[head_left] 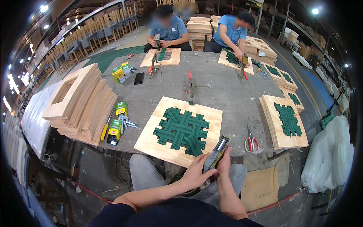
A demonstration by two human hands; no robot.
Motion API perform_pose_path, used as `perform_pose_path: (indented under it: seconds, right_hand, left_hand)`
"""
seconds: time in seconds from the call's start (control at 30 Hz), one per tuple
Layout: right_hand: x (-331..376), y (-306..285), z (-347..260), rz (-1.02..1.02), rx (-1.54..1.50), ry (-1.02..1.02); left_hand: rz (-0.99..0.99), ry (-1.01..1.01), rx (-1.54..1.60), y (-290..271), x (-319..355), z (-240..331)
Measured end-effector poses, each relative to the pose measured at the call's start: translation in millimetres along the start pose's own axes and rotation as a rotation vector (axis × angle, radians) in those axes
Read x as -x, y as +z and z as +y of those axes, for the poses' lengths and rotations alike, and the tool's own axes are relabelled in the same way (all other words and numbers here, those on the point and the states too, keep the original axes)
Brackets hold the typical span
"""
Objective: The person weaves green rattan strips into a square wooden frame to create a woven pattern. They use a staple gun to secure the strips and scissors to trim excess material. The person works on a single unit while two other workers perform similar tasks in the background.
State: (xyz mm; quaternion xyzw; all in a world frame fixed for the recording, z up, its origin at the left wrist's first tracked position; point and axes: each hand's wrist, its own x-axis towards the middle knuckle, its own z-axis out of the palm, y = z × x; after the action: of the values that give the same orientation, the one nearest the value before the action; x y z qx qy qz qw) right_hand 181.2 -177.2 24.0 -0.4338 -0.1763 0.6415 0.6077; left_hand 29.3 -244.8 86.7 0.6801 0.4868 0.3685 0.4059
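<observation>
A staple gun (pixel 216 154), grey and dark, is held between my two hands at the table's near edge. My left hand (pixel 197 172) is closed on its near left side, and my right hand (pixel 224 162) grips it from the right. Just left of the tool lies a square plywood panel (pixel 151 147), its near corner reaching past the table edge above my lap. Dark green webbing straps (pixel 181 128) are woven across the panel's middle. The lowest strap ends close to my left fingers. What the parts of the tool inside my palms look like is hidden.
Red-handled scissors (pixel 251 143) lie right of me, beside a stack of webbed panels (pixel 298 140). On the left stand stacked plywood frames (pixel 75 109), small yellow-green boxes (pixel 114 130) and loose staple strips (pixel 129 122). Across the table (pixel 166 87), two people in blue shirts work on panels.
</observation>
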Motion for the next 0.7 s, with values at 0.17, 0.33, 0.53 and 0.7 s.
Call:
perform_pose_path:
  seconds: [0.17,0.33,0.53,0.7]
  right_hand:
    - [2.5,8.4,-7.3,-0.005,-0.079,-0.002]
    - [8.9,9.3,17.1,0.031,0.104,-0.013]
    - [23.7,4.4,15.3,-0.043,0.294,-0.148]
    - [28.2,-2.5,11.4,0.029,0.271,-0.239]
  left_hand:
    - [-0.06,-0.055,-0.055,0.6,26.2,-18.4]
    - [0.016,-0.044,0.094,-2.7,5.0,-8.7]
    - [0.142,-0.006,0.068,2.4,1.4,7.3]
    - [0.058,0.024,0.041,4.6,-6.1,10.0]
